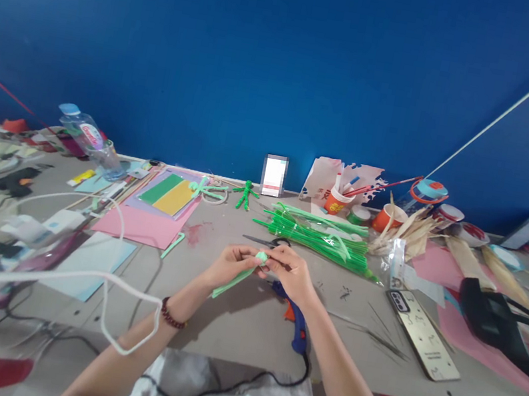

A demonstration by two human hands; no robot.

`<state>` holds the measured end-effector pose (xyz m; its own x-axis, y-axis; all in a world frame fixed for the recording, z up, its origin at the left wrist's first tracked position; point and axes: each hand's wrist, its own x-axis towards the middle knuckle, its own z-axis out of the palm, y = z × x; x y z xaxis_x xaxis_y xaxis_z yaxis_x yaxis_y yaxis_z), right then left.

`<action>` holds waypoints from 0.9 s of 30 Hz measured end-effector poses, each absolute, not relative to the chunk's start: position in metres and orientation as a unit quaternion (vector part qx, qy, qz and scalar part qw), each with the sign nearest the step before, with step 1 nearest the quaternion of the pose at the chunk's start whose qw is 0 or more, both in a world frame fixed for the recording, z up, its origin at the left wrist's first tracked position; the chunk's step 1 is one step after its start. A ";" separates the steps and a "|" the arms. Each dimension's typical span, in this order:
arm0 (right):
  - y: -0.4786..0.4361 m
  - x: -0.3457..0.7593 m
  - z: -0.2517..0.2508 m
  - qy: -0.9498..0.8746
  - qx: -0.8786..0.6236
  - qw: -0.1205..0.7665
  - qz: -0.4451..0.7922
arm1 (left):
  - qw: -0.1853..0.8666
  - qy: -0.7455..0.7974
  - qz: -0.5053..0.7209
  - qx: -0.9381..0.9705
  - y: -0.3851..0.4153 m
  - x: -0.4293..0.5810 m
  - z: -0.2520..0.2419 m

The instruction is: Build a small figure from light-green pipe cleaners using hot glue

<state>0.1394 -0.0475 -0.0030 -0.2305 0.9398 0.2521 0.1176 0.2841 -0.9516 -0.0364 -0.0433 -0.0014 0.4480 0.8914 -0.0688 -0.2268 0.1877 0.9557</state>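
Both hands meet over the middle of the table on light green pipe cleaners [232,283]. A small rounded coil shows at their upper end, and the straight strands trail down and left below my left palm. My left hand [231,265] pinches the piece just under the coil. From the other side, the fingertips of my right hand [293,273] close on the coil; part of it is hidden behind them. Just beyond the hands lie scissors [281,243]. A blue glue gun [299,329] rests beside my right wrist. Farther back stands a small green pipe-cleaner figure [245,197].
Bundled green pipe cleaners [319,237] lie at right centre, a phone [424,336] farther right. Coloured sheets [125,223] and a light green pipe-cleaner shape [209,190] are at left. A white cable [110,277] crosses near my left forearm. A blue wall [268,57] bounds the back.
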 end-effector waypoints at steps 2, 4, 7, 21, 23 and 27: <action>-0.047 0.141 -0.004 -0.650 -0.405 0.458 0.451 | 0.696 0.333 0.391 0.502 -0.043 -0.038 -0.001; -0.046 0.143 -0.004 -0.650 -0.402 0.450 0.462 | 0.703 0.329 0.378 0.505 -0.042 -0.038 0.000; -0.045 0.145 -0.004 -0.649 -0.394 0.446 0.473 | 0.717 0.319 0.354 0.509 -0.041 -0.038 0.002; -0.044 0.147 0.001 -0.688 -0.385 0.406 0.462 | 0.753 0.335 0.346 0.449 -0.037 -0.036 -0.007; -0.043 0.147 0.001 -0.687 -0.391 0.408 0.456 | 0.765 0.320 0.353 0.433 -0.036 -0.036 -0.006; -0.044 0.146 -0.001 -0.683 -0.409 0.416 0.439 | 0.752 0.318 0.336 0.469 -0.036 -0.040 -0.004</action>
